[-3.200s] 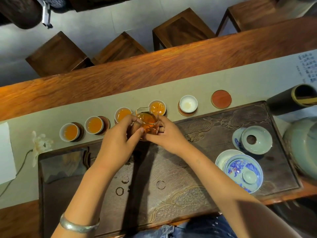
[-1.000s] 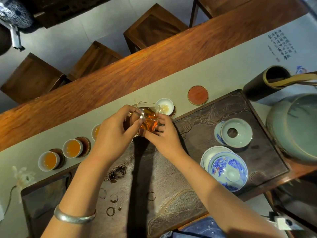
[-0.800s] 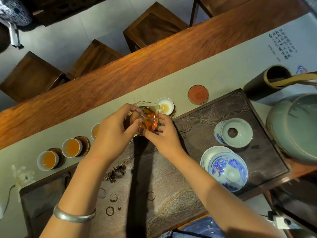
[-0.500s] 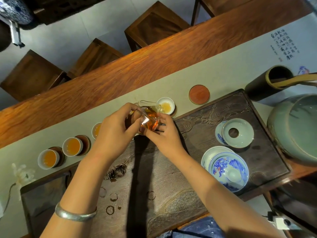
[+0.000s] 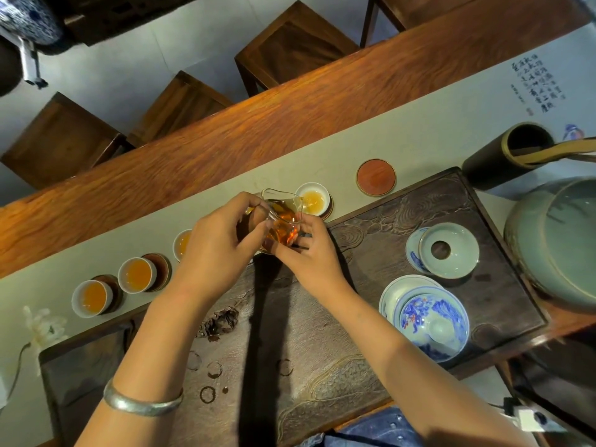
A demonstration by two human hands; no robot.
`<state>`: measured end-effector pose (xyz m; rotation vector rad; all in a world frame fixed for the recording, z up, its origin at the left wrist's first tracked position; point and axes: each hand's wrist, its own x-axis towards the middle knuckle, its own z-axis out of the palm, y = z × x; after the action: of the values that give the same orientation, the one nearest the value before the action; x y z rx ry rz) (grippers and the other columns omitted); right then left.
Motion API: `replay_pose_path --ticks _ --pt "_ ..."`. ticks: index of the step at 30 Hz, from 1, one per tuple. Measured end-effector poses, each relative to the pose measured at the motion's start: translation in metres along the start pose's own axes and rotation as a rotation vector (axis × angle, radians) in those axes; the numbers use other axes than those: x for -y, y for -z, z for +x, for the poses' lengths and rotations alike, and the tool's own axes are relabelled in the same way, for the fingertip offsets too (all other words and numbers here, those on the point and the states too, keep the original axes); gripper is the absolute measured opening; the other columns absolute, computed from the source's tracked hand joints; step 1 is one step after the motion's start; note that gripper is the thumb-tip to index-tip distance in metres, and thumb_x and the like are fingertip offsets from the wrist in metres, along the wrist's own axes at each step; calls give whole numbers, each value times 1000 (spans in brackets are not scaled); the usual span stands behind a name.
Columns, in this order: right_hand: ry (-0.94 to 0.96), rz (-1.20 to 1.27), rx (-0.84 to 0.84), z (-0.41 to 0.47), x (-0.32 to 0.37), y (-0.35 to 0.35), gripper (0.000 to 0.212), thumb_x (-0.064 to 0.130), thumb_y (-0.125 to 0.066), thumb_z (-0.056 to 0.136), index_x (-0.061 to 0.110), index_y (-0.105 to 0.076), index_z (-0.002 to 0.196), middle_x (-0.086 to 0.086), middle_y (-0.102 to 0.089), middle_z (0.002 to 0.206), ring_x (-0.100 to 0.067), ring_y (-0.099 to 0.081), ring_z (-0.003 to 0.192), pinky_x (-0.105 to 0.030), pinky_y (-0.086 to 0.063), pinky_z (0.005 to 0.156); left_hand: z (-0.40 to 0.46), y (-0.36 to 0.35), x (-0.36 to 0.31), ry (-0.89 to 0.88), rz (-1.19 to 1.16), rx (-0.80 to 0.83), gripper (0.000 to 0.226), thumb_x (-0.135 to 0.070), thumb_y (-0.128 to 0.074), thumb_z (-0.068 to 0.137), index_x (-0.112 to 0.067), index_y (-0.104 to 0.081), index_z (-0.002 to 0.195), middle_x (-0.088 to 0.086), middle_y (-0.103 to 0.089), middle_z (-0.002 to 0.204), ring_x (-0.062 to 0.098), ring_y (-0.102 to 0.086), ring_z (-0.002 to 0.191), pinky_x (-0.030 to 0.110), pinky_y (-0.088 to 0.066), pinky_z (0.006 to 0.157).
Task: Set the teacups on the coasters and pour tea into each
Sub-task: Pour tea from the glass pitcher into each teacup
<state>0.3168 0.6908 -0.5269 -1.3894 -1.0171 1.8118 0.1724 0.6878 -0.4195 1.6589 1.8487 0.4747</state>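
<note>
**A:** Head view has us tipping the glass pitcher (image 5: 281, 225) with both hands, spout over the pale teacup (image 5: 313, 198) just left of the bare red coaster (image 5: 376, 176).

**B:** Our left hand (image 5: 214, 250) has its fingers curled tight round the pitcher's side; our right hand (image 5: 309, 253) pinches the base.

**A:** How far are we?

**B:** Further left of that coaster, three filled teacups (image 5: 138, 274) show amber tea, one half hidden by our left hand. Any cup behind the pitcher we cannot see. The pale teacup holds only a little.

**A:** So we judge most is done: top up this cup, then the red coaster lacks a cup and tea.
</note>
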Motion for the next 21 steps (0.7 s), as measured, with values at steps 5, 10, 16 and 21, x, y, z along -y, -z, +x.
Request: replay_pose_path --ticks 5,10,16,21 --pt "-2 12 -3 1 0 -1 84 41 -85 67 22 -45 138 13 -64 121 2 -66 106 -16 -54 81 1 1 -1 -7 9 -1 13 -31 -59 92 -32 -56 105 -13 -59 75 -8 -49 61 13 -29 49" --pt "-17 22 3 2 -1 -2 88 43 -85 65 23 -43 140 8 -61 128 -1 -65 110 -20 -56 87 2 2 -2 -4 23 -2 15 -32 -59 91 -29 -57 106 -6 -61 76 -2 -48 58 21 -32 50" --pt "-22 19 0 1 0 -1 88 45 -86 65 24 -44 139 12 -63 125 2 -65 108 -16 -55 83 3 2 -2 -27 29 0 13 -31 -58 92 -29 -57 105 -6 -61 78 -6 -48 58 22 -31 50" --pt "-23 22 1 1 0 -2 95 49 -84 62 22 -41 142 6 -60 132 -8 -64 115 -25 -56 92 3 2 -3 -43 37 5 12 -31 -58 92 -28 -57 103 -10 -61 79 -8 -49 63 22 -33 51"
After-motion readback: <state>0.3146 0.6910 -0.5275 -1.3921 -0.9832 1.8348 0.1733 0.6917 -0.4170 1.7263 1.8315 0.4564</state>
